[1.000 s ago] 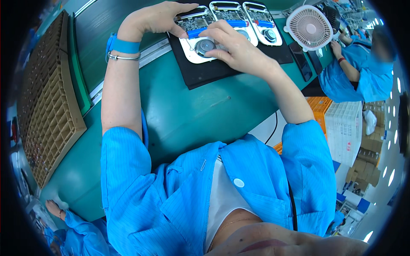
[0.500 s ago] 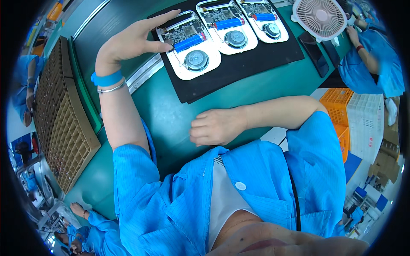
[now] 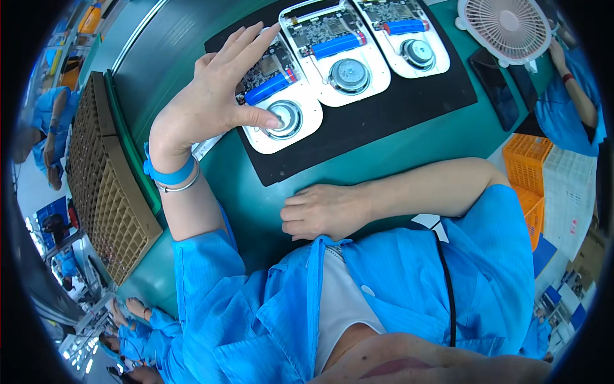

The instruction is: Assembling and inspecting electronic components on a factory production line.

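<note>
Three white rounded device housings lie side by side, each with a circuit board, a blue cylindrical battery and a round speaker. Above the left housing [image 3: 295,136], my left hand [image 3: 214,96] is spread wide. Its thumb tip rests on or just over the speaker [image 3: 291,115], and the fingers reach across the board beside the blue battery [image 3: 270,88], hiding part of it. The middle housing [image 3: 368,86] and right housing [image 3: 438,64] are untouched. My right hand [image 3: 326,211] lies loosely curled, palm down, on the green table near my body, its fingers folded under.
Beneath the housings is a black mat [image 3: 358,137] on the green table [image 3: 252,211]. A cardboard divider tray [image 3: 115,192] stands at the left. At the far right are a pink fan [image 3: 508,22], dark phones [image 3: 495,89], orange crates [image 3: 526,153] and a co-worker's arm [image 3: 579,96].
My left thumb has shifted from the left housing's battery end onto its speaker, with the fingers now over the board. The whole view has tilted slightly. My right hand keeps its place.
</note>
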Demonstrator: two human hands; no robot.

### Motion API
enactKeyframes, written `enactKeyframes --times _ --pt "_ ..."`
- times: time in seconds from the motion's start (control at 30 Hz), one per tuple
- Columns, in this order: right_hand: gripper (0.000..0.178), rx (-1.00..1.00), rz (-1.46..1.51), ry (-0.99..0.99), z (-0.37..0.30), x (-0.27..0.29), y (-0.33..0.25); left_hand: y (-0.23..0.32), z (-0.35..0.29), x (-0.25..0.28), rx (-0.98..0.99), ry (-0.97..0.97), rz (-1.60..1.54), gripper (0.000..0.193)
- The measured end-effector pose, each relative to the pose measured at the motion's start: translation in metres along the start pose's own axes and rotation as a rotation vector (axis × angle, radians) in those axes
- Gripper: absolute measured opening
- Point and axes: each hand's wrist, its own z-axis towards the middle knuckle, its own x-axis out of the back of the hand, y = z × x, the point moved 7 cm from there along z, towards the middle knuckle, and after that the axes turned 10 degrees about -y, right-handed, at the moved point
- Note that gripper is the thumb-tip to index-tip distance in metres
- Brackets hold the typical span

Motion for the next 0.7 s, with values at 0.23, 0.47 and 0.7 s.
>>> enactKeyframes --times 0.23,0.47,0.7 --pt "0.017 -0.06 0.021 -0.029 -0.002 0.0 0.004 0.0 0.002 -0.001 0.012 0.008 0.0 0.121" --pt "0.019 -0.028 0.018 -0.002 -0.002 0.001 0.004 0.023 -0.003 0.014 -0.055 0.065 0.096 0.104" --pt "0.021 -0.049 0.018 0.004 -0.001 0.001 0.004 0.107 0.016 -0.001 -0.254 -0.007 0.096 0.083"
